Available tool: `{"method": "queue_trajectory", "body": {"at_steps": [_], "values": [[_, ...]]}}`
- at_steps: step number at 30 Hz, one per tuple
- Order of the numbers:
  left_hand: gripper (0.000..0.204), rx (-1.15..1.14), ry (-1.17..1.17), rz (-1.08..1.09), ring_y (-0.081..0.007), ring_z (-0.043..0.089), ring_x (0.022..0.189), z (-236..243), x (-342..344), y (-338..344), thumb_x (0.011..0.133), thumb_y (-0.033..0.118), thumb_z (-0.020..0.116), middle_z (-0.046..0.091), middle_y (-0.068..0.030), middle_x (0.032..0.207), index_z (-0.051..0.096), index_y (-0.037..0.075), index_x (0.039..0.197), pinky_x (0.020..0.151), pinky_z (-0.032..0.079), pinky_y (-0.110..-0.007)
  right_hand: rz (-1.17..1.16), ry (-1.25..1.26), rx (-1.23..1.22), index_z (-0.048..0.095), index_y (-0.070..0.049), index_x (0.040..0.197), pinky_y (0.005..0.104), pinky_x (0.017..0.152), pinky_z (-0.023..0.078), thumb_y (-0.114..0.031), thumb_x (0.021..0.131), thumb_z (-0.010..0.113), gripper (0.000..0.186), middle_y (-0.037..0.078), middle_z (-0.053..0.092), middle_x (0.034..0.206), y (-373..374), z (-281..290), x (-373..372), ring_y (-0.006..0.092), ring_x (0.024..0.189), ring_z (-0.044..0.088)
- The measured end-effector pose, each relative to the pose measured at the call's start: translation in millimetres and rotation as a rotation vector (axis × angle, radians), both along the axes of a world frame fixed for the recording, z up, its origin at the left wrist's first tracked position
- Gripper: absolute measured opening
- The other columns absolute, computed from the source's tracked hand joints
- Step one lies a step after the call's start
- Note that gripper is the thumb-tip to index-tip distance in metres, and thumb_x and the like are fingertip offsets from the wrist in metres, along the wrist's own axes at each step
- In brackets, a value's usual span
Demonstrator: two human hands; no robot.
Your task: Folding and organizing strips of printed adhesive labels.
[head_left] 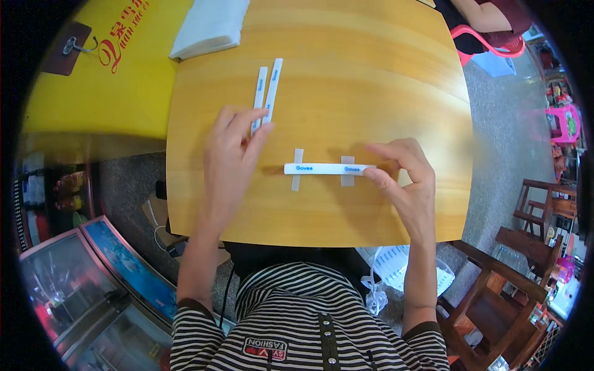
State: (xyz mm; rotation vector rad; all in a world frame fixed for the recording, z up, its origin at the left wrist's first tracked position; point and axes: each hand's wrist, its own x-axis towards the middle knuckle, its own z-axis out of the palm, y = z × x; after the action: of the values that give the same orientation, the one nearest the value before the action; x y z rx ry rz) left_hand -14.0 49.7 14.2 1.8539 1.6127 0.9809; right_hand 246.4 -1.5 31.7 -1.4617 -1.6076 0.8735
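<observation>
The fingers (257, 127) of our left hand (228, 162) are stretched out almost flat, gripping nothing, their tips resting on the lower ends of two white strips (266, 91) that lie side by side, slightly slanted, on the wooden worktop (371, 68). Our right hand (405, 179) has its thumb and forefinger brought together on the right end of a third white strip (322, 168), which lies flat across the worktop nearer to us. Whether they pinch that end or only press it down, we cannot tell. Two short pale tabs (297, 168) cross under that strip, one near its left end and one by our right fingertips. A folded white cloth (210, 26) sits at the far left edge of the worktop, well apart from both hands.
</observation>
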Motion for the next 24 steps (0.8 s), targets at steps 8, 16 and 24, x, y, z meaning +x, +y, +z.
{"method": "queue_trajectory", "body": {"at_steps": [8, 16, 24], "values": [[0.015, 0.129, 0.241, -0.071, -0.0260, 0.059, 0.083, -15, 8, 37, 0.083, 0.009, 0.074, 0.057, -0.0088, 0.089, 0.067, 0.003, 0.095, 0.068, 0.048, -0.038, -0.064, -0.016, 0.045, 0.072, -0.002, 0.103, 0.0292, 0.069, 0.047, -0.008, 0.082, 0.076, 0.022, 0.008, 0.058, 0.088, -7, -2, 4, 0.0189, 0.083, 0.058], [0.010, 0.173, 0.214, -0.297, -0.0260, 0.059, 0.086, -12, 21, 51, 0.083, 0.002, 0.069, 0.059, -0.0080, 0.088, 0.064, 0.002, 0.092, 0.071, 0.049, -0.038, -0.053, -0.199, 0.193, 0.072, -0.003, 0.100, 0.0319, 0.078, 0.044, -0.004, 0.083, 0.072, 0.018, 0.007, 0.062, 0.091, 9, 7, -2, 0.0204, 0.086, 0.056], [0.013, -0.444, -0.451, -0.432, -0.0096, 0.063, 0.085, 27, 22, 19, 0.089, 0.002, 0.069, 0.065, -0.0025, 0.092, 0.061, 0.003, 0.099, 0.075, 0.048, -0.023, 0.110, -0.570, 0.554, 0.069, -0.011, 0.105, 0.0410, 0.096, 0.044, -0.008, 0.073, 0.076, 0.033, 0.005, 0.067, 0.102, 23, 25, -33, 0.0287, 0.106, 0.060]]}}
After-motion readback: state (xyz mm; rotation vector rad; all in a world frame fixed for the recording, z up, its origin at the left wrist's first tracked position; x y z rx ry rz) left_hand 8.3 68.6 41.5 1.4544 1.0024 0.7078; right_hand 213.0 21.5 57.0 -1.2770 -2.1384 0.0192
